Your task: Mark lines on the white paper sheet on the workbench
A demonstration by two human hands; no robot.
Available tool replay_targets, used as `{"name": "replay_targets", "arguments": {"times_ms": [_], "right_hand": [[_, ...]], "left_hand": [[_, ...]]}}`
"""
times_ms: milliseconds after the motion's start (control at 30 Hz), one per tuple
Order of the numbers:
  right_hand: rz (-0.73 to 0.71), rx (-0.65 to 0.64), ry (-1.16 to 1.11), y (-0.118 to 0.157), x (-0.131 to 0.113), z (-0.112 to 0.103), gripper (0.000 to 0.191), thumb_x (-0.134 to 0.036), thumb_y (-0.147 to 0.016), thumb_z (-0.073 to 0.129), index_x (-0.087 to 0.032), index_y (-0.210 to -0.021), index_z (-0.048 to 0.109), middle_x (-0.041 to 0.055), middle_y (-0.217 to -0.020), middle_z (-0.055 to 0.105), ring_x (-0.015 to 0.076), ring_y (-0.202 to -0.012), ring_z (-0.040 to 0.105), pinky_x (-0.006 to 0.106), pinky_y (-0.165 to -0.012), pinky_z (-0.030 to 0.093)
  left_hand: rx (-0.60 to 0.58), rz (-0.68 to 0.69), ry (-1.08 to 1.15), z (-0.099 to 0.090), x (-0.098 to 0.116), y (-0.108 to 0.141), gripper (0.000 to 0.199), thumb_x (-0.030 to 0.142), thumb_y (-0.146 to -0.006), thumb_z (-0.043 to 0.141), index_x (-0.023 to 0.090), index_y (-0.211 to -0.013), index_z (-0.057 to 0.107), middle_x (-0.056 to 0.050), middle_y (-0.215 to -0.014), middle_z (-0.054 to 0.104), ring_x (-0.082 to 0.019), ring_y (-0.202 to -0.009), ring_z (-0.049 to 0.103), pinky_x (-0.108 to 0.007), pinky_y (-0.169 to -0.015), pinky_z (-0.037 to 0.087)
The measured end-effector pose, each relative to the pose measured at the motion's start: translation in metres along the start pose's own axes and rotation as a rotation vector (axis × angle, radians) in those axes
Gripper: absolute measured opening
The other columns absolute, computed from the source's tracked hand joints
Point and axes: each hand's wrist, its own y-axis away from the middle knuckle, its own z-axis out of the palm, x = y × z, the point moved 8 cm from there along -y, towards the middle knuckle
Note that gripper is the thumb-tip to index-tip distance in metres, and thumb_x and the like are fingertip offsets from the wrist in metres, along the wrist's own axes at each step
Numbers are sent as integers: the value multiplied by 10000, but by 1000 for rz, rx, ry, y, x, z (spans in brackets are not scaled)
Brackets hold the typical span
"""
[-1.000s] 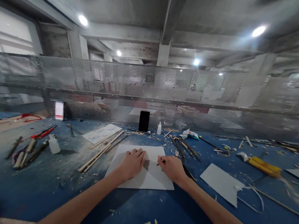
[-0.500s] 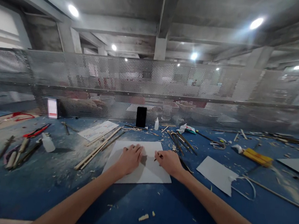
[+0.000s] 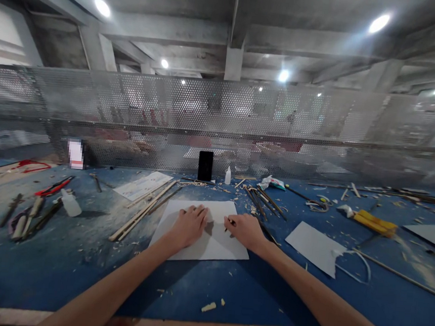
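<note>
A sheet of white paper (image 3: 217,249) lies on the blue worktable in front of me. My left hand (image 3: 189,225) rests on its left half, palm down and fingers stretched out. On the right part of the sheet, my right hand (image 3: 245,229) is closed in a writing grip around a short dark pencil (image 3: 227,229). The pencil's lower end points down at the paper; most of it is hidden by my fingers. I cannot make out any marks on the sheet. Shadows of both hands fall between them.
Wooden strips (image 3: 144,212) lie left of the paper, beside a printed sheet (image 3: 143,186). A white bottle (image 3: 70,204) and red-handled tool (image 3: 56,186) are farther left. A black tablet (image 3: 205,166) stands behind. Cut white board (image 3: 311,246) and yellow object (image 3: 375,223) lie right.
The whole view has shifted slightly upward as my head tilts. Both hands stay in nearly the same places on the paper, the right still holding the pencil.
</note>
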Motion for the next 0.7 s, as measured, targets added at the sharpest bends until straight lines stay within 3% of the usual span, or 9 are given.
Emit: {"name": "replay_targets", "arguments": {"times_ms": [133,267,433,600,700], "right_hand": [[-114,-121,33,-4,-1,8,435,-382,-1048,482,-255,-814,826,54,-914,837,200,-907,771,229,-708,443],[-74,-91,144,-8,3,4,449,-380,-1081,419,-225,-976,828,109,-986,831,242,-959,773,265,-755,467],[-174,-173,127,-3,-10,7,464,-393,-1084,416,-254,-943,835,89,-990,834,231,-975,770,263,-788,478],[-55,-148,196,-8,2,1,467,-363,-1089,400,-218,-985,831,123,-1023,828,240,-1001,768,276,-801,483],[-87,-146,156,-6,-2,5,463,-364,-1087,409,-242,-937,830,92,-997,834,227,-992,770,262,-791,473]], "left_hand": [[2,5,-5,2,0,0,532,292,-1094,231,206,-1555,480,-136,-1615,503,-310,-1396,524,-530,-1067,497],[14,-3,-14,4,0,-2,529,294,-1098,230,204,-1554,482,-140,-1619,498,-307,-1401,520,-517,-1057,507],[22,2,-9,6,0,-2,528,304,-1100,233,194,-1553,481,-156,-1617,493,-316,-1375,540,-536,-1053,505],[29,18,-4,6,-1,-2,532,306,-1099,229,181,-1547,487,-163,-1606,502,-328,-1367,542,-559,-1042,513],[24,18,-9,5,0,-2,533,291,-1094,235,171,-1551,481,-178,-1596,508,-339,-1357,546,-585,-1041,510]]}}
